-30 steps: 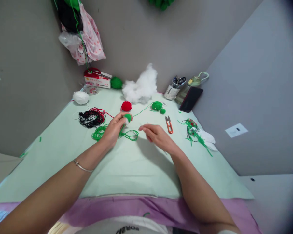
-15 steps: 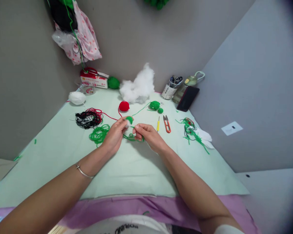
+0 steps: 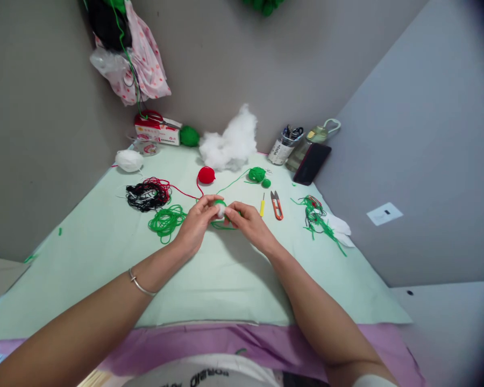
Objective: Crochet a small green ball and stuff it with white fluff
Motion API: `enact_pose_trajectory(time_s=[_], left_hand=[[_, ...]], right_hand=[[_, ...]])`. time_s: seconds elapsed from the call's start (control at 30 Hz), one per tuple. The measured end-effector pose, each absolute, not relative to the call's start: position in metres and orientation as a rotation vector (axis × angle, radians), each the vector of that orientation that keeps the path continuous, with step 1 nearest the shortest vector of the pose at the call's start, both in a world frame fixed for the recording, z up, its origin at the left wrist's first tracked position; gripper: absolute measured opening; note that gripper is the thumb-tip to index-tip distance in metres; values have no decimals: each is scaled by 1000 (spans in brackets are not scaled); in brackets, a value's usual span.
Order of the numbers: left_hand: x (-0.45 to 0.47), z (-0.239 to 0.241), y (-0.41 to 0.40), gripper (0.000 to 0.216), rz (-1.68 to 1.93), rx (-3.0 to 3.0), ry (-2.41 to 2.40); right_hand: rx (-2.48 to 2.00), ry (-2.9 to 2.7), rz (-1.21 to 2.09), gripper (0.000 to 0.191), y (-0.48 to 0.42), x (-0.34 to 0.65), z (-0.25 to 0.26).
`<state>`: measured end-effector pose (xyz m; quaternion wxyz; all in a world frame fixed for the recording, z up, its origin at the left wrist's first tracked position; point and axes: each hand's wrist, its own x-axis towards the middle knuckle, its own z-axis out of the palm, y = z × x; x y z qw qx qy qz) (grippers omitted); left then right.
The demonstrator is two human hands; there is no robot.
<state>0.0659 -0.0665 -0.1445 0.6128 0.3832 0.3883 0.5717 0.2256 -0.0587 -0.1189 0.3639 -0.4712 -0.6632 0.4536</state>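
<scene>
A small green crocheted piece [image 3: 219,202] with a white tuft of stuffing [image 3: 221,210] bulging at its near side is between my hands, just above the table. My left hand [image 3: 197,224] grips it from the left, thumb and fingers closed round it. From the other side my right hand [image 3: 248,224] pinches at its edge by the stuffing; the fingertips are partly hidden. Green yarn [image 3: 222,226] runs beneath the hands. To the left lies a loose coil of green yarn [image 3: 165,222]. The red yarn ball [image 3: 206,175] sits just beyond.
Fluffy white stuffing [image 3: 229,142] is heaped at the back. Right of my hands lie a yellow-handled crochet hook [image 3: 262,207] and orange thread snips [image 3: 277,207]. A phone [image 3: 312,164] leans on a bottle [image 3: 315,134]. Black yarn [image 3: 143,198] lies left, yarn scraps [image 3: 322,220] far right.
My right hand has come in from the green strand to the crocheted piece. The piece has turned, showing more white stuffing towards me. The view has shifted slightly.
</scene>
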Motion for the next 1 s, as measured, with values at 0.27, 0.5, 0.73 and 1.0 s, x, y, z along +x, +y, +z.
enact_pose_trajectory(time_s=[0.27, 0.5, 0.73, 1.0], left_hand=[[66, -152, -70, 22, 1283, 1038, 937], [59, -148, -65, 33, 1194, 1125, 897], [58, -160, -55, 23, 1214, 1144, 966], [69, -166, -50, 26, 1309, 1060, 1099]], right_hand=[[-1370, -1797, 1031, 39, -53, 229, -124], [-1427, -1803, 948, 33, -54, 232, -123], [-1350, -1923, 1072, 23, -59, 234, -114], [-1348, -1797, 1036, 21, -65, 211, -128]])
